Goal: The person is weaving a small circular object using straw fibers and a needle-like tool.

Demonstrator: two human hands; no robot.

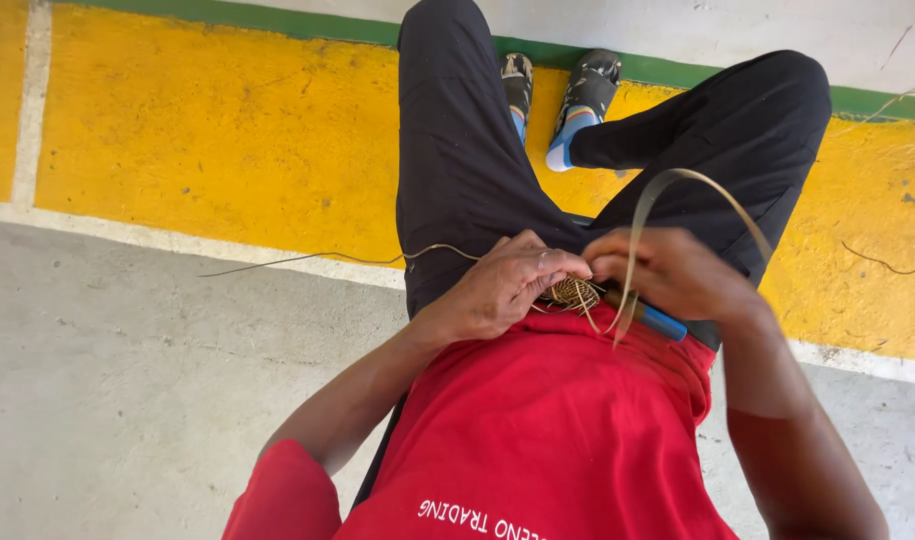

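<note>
Woven straw-coloured fibre coil, just one, sits over my lap, pinched between my two hands. My left hand closes narrowly on its edge; my right hand grips one flat tan strip looping upward and one blue-handled tool. One thin loose fibre strand trails left. White lettering runs along my red shirt.

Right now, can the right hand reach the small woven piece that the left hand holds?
Probably yes. The right hand sits just beside the small woven piece pinched in the left hand, and only a thin fibre strip arches over it.
</note>
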